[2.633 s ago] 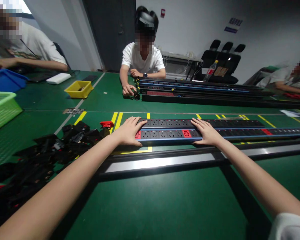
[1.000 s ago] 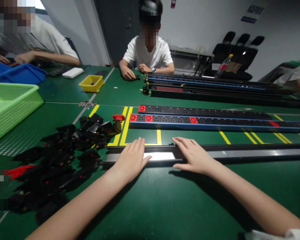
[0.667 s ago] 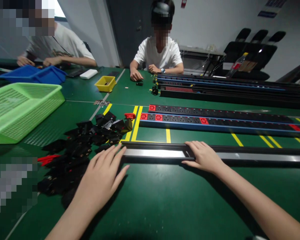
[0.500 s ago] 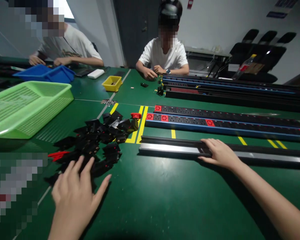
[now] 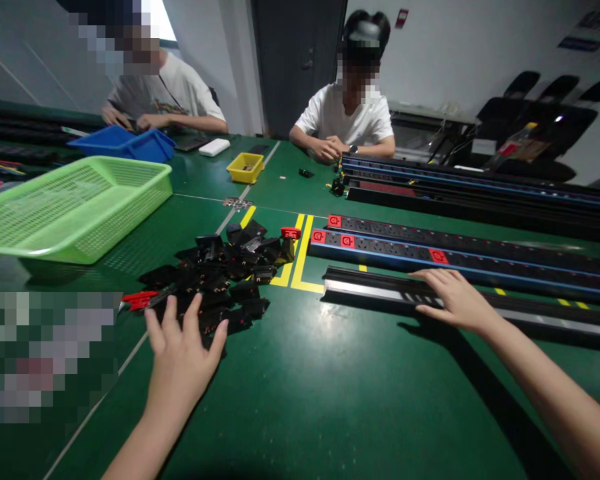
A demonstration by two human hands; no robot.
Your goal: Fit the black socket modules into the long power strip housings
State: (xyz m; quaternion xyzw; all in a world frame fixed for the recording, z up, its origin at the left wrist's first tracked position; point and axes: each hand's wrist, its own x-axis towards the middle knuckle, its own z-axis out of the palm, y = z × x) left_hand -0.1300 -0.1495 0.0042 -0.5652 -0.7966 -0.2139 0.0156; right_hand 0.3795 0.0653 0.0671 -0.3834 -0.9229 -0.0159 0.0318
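Observation:
My left hand [image 5: 183, 353] has its fingers spread at the near edge of a pile of black modules [image 5: 215, 273]; its fingertips overlap the nearest pieces. A red piece [image 5: 140, 300] lies at the pile's left side and another red piece [image 5: 291, 233] at its far right. My right hand [image 5: 453, 300], fingers apart, is at a long black rail with a silvery strip [image 5: 370, 289]; whether it touches the rail is unclear. Behind that rail lies a blue-edged socket strip [image 5: 390, 249] with red and black sockets, and a similar strip [image 5: 405, 230] beyond it.
A green basket [image 5: 125, 220] is at the left, with a blue tray [image 5: 155, 147] and a yellow bin [image 5: 245, 168] behind. Two people sit across the green table [image 5: 320, 400]. More long rails [image 5: 480, 210] lie at the far right.
The camera view has shifted, moving the scene rightward in the picture. My left hand has come further onto the near side of the pile. My right hand's fingers have opened at the rail.

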